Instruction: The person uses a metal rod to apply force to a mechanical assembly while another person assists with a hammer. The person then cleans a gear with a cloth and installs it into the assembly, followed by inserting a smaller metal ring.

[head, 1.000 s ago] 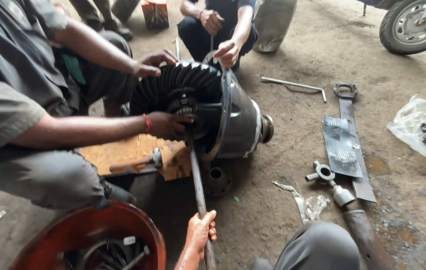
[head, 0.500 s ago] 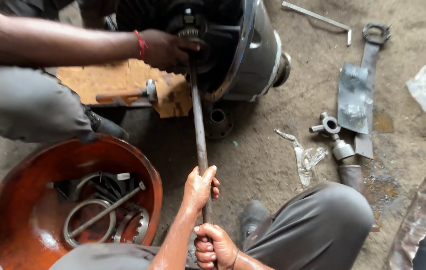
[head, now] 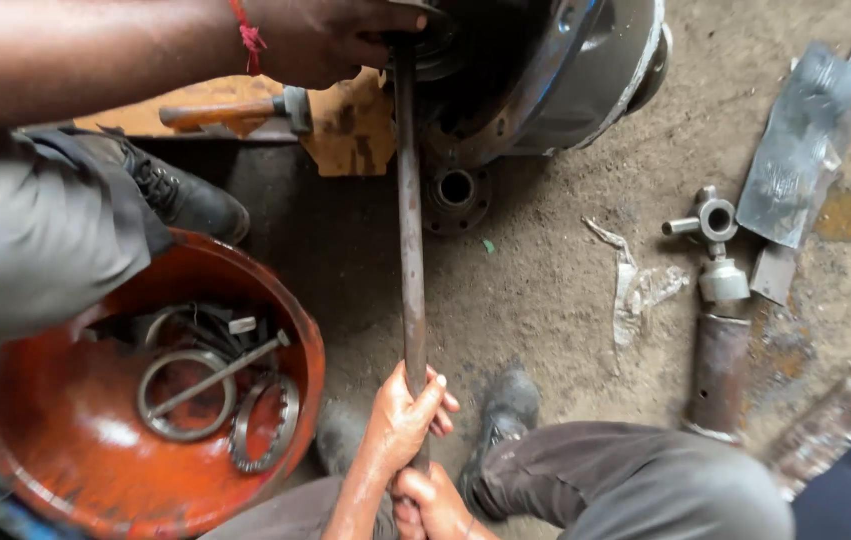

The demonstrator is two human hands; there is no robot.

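Note:
A long rusty steel bar point(head: 409, 230) runs from my hands up to the metal differential housing point(head: 555, 70) at the top. My left hand point(head: 405, 415) is wrapped around the bar's lower part. Just below it, my right hand point(head: 435, 505) grips the bar's end. A co-worker's hand point(head: 330, 40), with a red thread at the wrist, holds the bar's top end against the housing. My knee in grey trousers point(head: 645, 485) is at the bottom right.
A red metal bowl point(head: 275, 440) at lower left holds steel rings and a bolt. A hammer point(head: 235, 110) lies on a wooden board. A round flange point(head: 455, 195), a universal-joint shaft point(head: 717, 320), a metal plate point(head: 795, 160) and a plastic scrap point(head: 640, 290) lie on the dirt floor.
My right hand has joined the left on the bar's lower end. The view has dropped and closed in, so the housing is now at the top edge.

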